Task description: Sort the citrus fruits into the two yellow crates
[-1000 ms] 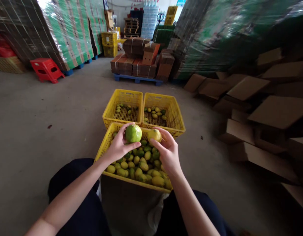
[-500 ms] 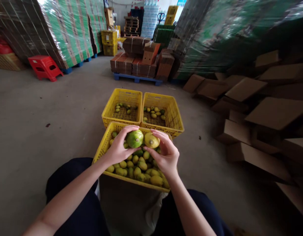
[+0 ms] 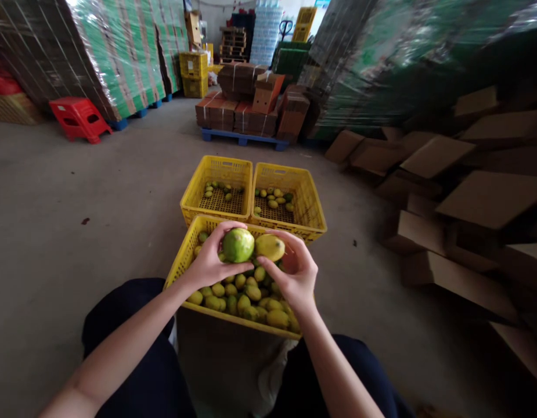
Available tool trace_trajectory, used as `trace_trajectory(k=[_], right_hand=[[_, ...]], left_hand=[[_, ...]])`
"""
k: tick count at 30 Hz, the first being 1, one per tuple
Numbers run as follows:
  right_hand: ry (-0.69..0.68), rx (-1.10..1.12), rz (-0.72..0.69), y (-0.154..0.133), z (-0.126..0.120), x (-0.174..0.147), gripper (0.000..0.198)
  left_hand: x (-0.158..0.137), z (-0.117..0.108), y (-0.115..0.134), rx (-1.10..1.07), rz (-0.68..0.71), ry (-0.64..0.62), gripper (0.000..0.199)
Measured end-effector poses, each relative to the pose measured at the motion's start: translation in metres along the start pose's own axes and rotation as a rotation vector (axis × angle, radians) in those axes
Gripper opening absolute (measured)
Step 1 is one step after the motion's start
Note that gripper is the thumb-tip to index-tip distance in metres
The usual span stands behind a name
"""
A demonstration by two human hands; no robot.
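Note:
My left hand (image 3: 211,258) is closed around a green lemon (image 3: 238,245), its thumb below and fingers above. Beside it, my right hand (image 3: 296,268) pinches a yellow lemon (image 3: 269,248) between thumb and fingers. The two fruits are held side by side, over the near yellow crate (image 3: 177,264). Many green and yellow lemons (image 3: 244,302) fill that crate below my hands; some are hidden by my hands.
Two more yellow crates stand just beyond, the left one (image 3: 194,194) and the right one (image 3: 314,203), each with several lemons. Cardboard boxes (image 3: 490,200) are heaped at right. A blue pallet (image 3: 244,139) carries bundled cartons; a red stool (image 3: 80,119) stands left.
Both lemons have been turned in my fingers; the stem ends that faced me have shifted, the yellow one's tip now toward the right. My hands stay in nearly the same place.

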State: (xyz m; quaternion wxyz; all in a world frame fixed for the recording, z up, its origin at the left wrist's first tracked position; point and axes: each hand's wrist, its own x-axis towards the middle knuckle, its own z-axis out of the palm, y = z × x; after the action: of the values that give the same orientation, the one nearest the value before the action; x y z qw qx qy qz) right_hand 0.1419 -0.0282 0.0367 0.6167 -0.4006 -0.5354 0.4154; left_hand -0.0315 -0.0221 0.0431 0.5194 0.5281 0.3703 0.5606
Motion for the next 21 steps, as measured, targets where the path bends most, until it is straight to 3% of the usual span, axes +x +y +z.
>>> trace_trajectory(k=[3, 5, 7, 9, 15, 21], right_hand=[[-0.022, 0.079, 0.247, 0.002, 0.003, 0.002, 0.037], [-0.032, 0.16, 0.416, 0.007, 0.006, 0.003, 0.028], [-0.022, 0.246, 0.561, 0.014, 0.009, 0.005, 0.029], [-0.006, 0.313, 0.703, 0.019, 0.011, 0.008, 0.031], [-0.025, 0.434, 1.038, 0.026, 0.012, 0.015, 0.028], [0.017, 0.498, 1.006, 0.028, 0.011, 0.018, 0.023]], left_hand=[[0.003, -0.001, -0.004, -0.145, -0.189, -0.003, 0.05], [0.008, 0.0, -0.008, -0.262, -0.431, 0.046, 0.04], [0.014, 0.002, -0.013, -0.341, -0.684, 0.123, 0.041], [0.018, 0.002, -0.016, -0.382, -0.852, 0.181, 0.043], [0.021, -0.002, -0.018, -0.472, -1.007, 0.192, 0.039], [0.02, 0.0, -0.018, -0.563, -0.987, 0.25, 0.036]])
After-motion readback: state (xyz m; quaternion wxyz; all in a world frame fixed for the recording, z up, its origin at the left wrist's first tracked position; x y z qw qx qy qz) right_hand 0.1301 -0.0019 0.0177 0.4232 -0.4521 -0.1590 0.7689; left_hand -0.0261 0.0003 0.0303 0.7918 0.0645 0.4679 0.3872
